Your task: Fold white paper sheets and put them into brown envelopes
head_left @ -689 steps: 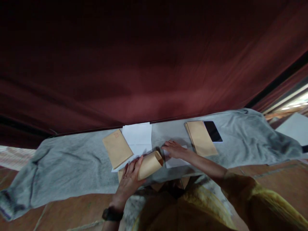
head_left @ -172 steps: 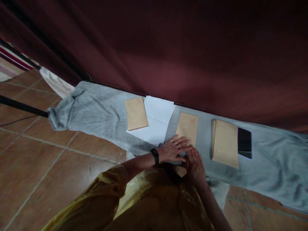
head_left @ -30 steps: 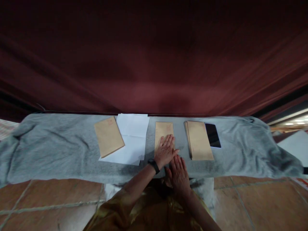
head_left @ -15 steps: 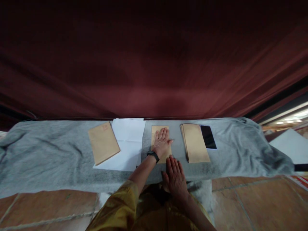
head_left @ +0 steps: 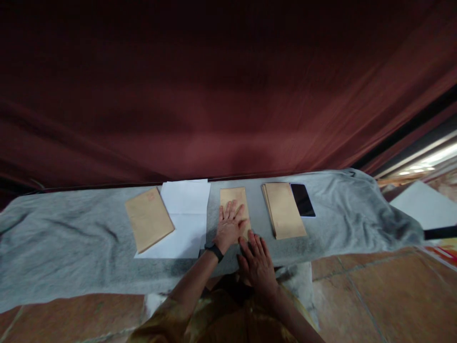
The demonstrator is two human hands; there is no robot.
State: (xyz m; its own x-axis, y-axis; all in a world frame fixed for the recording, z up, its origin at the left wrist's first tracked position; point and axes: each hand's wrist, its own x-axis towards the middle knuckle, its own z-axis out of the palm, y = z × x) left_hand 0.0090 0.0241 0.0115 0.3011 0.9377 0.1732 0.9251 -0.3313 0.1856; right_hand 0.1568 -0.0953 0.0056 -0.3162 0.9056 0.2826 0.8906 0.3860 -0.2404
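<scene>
My left hand (head_left: 228, 226), with a black watch at the wrist, lies flat and open on a brown envelope (head_left: 233, 197) in the middle of the grey cloth (head_left: 71, 233). Just in front of it my right hand (head_left: 257, 263) rests flat, fingers stretched out, touching the envelope's near edge. A second brown envelope (head_left: 148, 218) lies to the left, partly on white paper sheets (head_left: 183, 214). To the right sits a stack of brown envelopes (head_left: 284, 209) with a black phone (head_left: 302, 200) beside it.
A dark red curtain (head_left: 228, 95) hangs right behind the cloth. Brown floor tiles (head_left: 385, 295) lie in front. At the far right is a white sheet (head_left: 419, 206) and a dark bar (head_left: 441, 232).
My left hand has slid back toward me along the middle envelope, uncovering its far half. My right hand has stayed at the near edge. The view has shifted slightly.
</scene>
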